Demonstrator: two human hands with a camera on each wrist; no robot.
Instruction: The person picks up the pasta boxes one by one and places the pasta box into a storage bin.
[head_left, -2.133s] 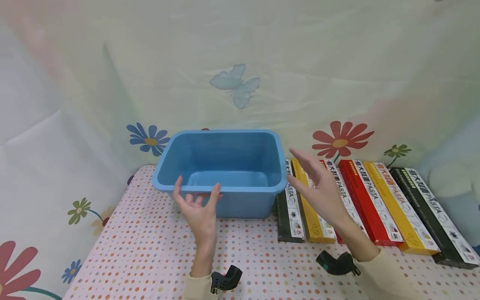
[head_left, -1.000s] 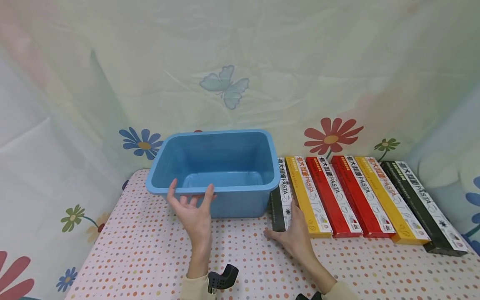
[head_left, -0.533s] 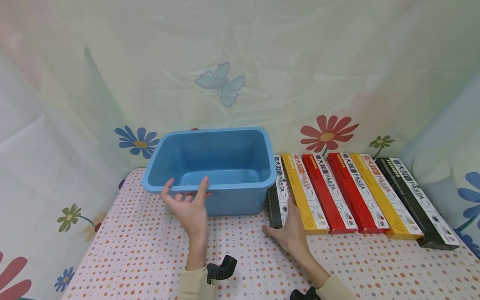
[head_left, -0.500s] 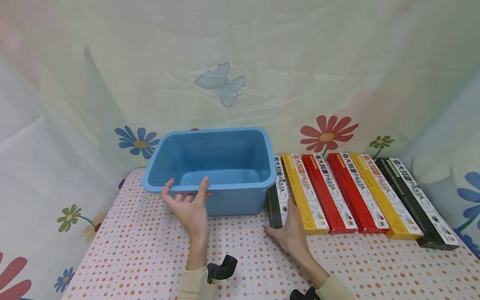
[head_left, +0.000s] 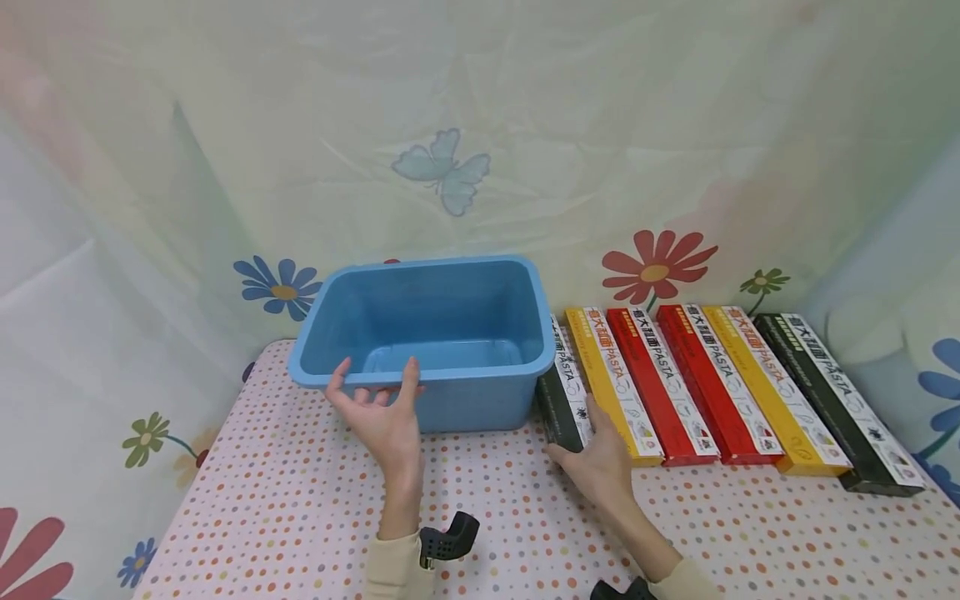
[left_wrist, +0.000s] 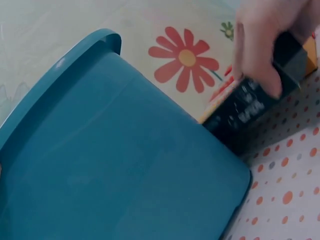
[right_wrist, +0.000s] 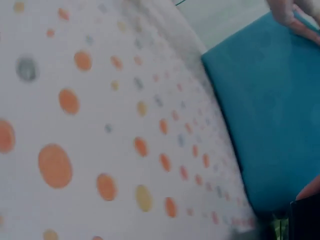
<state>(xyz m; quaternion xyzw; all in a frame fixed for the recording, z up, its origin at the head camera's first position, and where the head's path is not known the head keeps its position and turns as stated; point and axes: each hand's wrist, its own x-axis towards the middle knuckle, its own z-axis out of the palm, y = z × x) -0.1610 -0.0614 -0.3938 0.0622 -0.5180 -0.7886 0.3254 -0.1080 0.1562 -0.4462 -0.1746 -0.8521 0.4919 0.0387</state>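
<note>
A blue plastic bin [head_left: 480, 404] stands at the middle of the table. My left hand [head_left: 388, 429] grips its front rim, thumb and little finger reaching over the edge while the middle fingers go under the lip. To the right of the bin lies a black pasta box [head_left: 561, 407], its far end partly hidden by the bin's rim. My right hand [head_left: 602, 462] holds that box by its near end. In the left wrist view, the thumb and fingers straddle the box [left_wrist: 245, 107], whose other end meets the bin wall [left_wrist: 115, 145].
Right of the held box, several more pasta boxes lie in a row: a yellow box [head_left: 615, 383], a red box [head_left: 660, 387], another red one, another yellow one and a black box [head_left: 840, 404]. A dotted cloth [head_left: 495, 533] covers the table; a floral curtain [head_left: 540, 108] hangs behind.
My right hand has come down from above the boxes to the black box's near end. In the last half second that end has swung slightly right. The left hand keeps its place on the bin.
</note>
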